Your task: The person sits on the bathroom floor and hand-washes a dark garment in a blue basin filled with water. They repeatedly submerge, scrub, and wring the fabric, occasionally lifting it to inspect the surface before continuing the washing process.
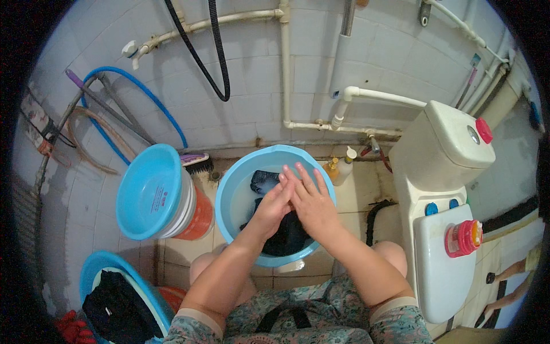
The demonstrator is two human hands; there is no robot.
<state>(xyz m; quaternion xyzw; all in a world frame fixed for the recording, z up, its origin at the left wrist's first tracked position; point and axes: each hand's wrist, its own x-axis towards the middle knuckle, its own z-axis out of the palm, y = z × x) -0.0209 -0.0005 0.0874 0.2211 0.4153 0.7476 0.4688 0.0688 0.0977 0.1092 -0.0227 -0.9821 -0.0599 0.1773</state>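
Over a light-blue basin (227, 198) on the floor, my two hands meet, palms turned toward each other. My right hand (314, 205) is open, its fingers stretched out and apart. My left hand (274, 211) lies against the right palm; its thumb and some fingers show straight, while the rest is hidden behind the right hand. Nothing shows between them. Below, cloudy water fills the basin. A dark cloth (286, 238) lies in it under my hands, and a dark blue-grey knitted piece (264, 181) is near the far side.
On the left, another blue basin (150, 195) sits on stacked buckets (196, 215). Dark clothes (117, 307) fill a tub at lower left. A purple brush (196, 162) and pump bottles (345, 166) stand by the wall. A toilet (441, 275) with a pink jar (463, 238) is on the right.
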